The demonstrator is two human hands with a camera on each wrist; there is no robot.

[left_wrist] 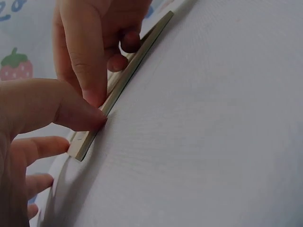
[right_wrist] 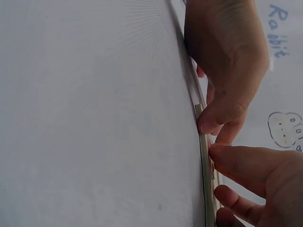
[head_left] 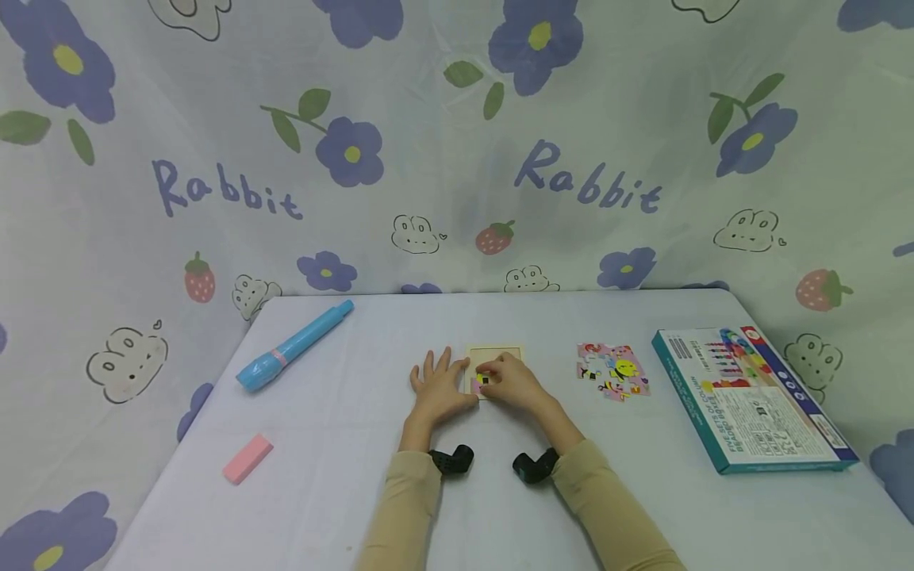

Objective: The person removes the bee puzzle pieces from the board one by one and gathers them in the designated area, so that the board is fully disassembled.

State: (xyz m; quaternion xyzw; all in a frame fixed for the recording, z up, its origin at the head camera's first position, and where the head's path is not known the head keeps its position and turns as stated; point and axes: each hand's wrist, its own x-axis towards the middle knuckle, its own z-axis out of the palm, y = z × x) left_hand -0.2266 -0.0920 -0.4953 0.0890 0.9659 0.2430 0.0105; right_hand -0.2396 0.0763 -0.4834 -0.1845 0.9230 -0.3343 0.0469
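A shallow wooden puzzle tray [head_left: 495, 353] lies on the table between both hands. Inside its lower left part sits a pink puzzle piece [head_left: 475, 386] with yellow and black print. The left hand [head_left: 437, 390] spreads its fingers at the tray's left side, the thumb pressing the near edge of the wooden tray [left_wrist: 79, 147]. Over the tray, the right hand [head_left: 516, 384] has thumb and index finger curled on a small puzzle piece [head_left: 485, 379]; its fingers partly cover it. To the right lie several loose pink puzzle pieces [head_left: 623, 368] with a bee print.
A teal-edged box [head_left: 753, 400] lies at the table's right. At the left are a light blue torch-shaped object [head_left: 296, 345] and a pink block [head_left: 247, 458]. A printed fabric curtain [head_left: 457, 174] hangs behind the table. Black wrist cameras [head_left: 453, 460] sit on both wrists.
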